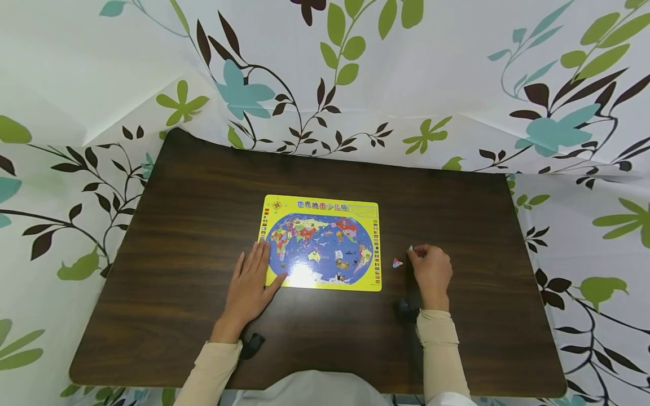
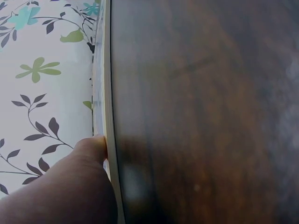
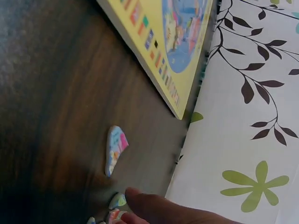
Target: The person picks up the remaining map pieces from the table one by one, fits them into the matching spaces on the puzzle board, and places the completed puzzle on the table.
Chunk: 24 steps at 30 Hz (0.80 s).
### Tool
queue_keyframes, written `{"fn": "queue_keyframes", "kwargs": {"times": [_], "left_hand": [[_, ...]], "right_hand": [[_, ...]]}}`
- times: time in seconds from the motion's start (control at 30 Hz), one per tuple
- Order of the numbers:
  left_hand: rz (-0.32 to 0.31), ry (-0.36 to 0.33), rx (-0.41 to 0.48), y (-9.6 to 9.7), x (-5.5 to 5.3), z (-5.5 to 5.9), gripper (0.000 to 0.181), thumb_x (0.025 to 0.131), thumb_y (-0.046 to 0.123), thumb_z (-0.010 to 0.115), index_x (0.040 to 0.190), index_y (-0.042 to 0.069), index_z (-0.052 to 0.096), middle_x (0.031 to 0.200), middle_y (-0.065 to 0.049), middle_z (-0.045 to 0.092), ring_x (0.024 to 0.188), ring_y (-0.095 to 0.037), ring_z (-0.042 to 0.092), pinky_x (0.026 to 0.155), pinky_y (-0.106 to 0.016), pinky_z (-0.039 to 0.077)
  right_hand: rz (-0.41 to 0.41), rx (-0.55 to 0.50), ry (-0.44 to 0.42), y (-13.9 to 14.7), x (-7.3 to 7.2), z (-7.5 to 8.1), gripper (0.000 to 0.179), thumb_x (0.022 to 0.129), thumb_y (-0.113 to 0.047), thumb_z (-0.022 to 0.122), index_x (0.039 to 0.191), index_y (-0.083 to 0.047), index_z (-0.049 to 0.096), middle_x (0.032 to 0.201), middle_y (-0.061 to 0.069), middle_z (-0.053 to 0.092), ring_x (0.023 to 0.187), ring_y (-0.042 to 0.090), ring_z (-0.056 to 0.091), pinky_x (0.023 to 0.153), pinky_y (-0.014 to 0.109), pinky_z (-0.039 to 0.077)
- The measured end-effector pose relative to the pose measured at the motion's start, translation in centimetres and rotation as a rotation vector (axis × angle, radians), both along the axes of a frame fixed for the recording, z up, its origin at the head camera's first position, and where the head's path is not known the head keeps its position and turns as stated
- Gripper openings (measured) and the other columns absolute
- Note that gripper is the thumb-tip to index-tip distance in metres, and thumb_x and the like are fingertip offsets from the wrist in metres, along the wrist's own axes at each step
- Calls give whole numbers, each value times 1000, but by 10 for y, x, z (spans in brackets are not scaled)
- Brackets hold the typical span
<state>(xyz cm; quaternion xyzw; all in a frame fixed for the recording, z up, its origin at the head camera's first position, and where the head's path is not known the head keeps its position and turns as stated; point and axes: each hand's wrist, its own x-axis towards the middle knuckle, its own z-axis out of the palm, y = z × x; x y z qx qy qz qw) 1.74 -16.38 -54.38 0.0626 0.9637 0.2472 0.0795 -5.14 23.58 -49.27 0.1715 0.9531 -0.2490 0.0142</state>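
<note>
A yellow-bordered world map puzzle board [image 1: 325, 203] lies flat in the middle of the table. My left hand [image 1: 252, 287] rests with straight, spread fingers over its left edge and lower left corner; the left wrist view catches the thumb [image 2: 91, 148] against the board's edge. To the right of the board, my right hand [image 1: 431, 273] pinches a small pale puzzle piece [image 1: 410, 248] at its fingertips. Between hand and board lies a loose puzzle piece [image 1: 397, 263], blue, pink and white [image 3: 115, 149]. More small pieces [image 3: 113, 214] show beside the right thumb [image 3: 145, 205], partly hidden by the hand.
Dark wood-grain table [image 1: 178, 225] extends on all sides of the board. White cloth with a leaf and flower print [image 1: 431, 73] hangs behind and beside it. Dark wrist devices [image 1: 251, 345] sit at both sleeves.
</note>
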Motion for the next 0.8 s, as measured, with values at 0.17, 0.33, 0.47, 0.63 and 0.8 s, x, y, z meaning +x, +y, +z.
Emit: {"fn": "queue_keyframes", "kwargs": {"times": [0.17, 0.33, 0.47, 0.63, 0.8], "left_hand": [[0, -9, -3, 0, 1, 0, 90, 103, 54, 53, 166, 6, 9, 174, -11, 7, 160, -26, 2, 128, -50, -4], [-4, 6, -4, 0, 0, -1, 90, 103, 54, 54, 166, 6, 11, 173, -12, 8, 160, -26, 3, 128, -50, -3], [-1, 26, 5, 0, 0, -2, 89, 103, 53, 54, 166, 5, 12, 173, -12, 10, 160, -27, 5, 128, -50, -2], [3, 40, 10, 0, 1, -3, 88, 103, 52, 54, 166, 5, 14, 173, -13, 12, 160, -28, 7, 128, -51, -2], [2, 21, 0, 0, 1, -1, 89, 103, 53, 54, 166, 5, 13, 173, -13, 11, 160, -27, 5, 128, -50, -3]], "right_hand": [[-2, -2, 8, -2, 0, -4, 19, 98, -15, 72, 101, 3, 77, 100, 22, 76, 86, 44, 71, 73, 60, 54], [-1, -14, 19, -4, 0, -7, 16, 99, -10, 68, 103, 4, 75, 107, 26, 73, 93, 46, 69, 77, 61, 53], [-7, -45, 47, -5, -1, -8, 14, 98, -8, 69, 101, 5, 74, 105, 26, 71, 93, 45, 69, 78, 59, 52], [1, -70, 95, -4, -1, -10, 10, 95, -5, 71, 98, 5, 73, 98, 25, 72, 88, 41, 70, 78, 56, 52], [-5, -77, 113, -5, 0, -13, 8, 95, -5, 72, 95, 3, 73, 93, 22, 74, 84, 37, 71, 73, 52, 52]]}}
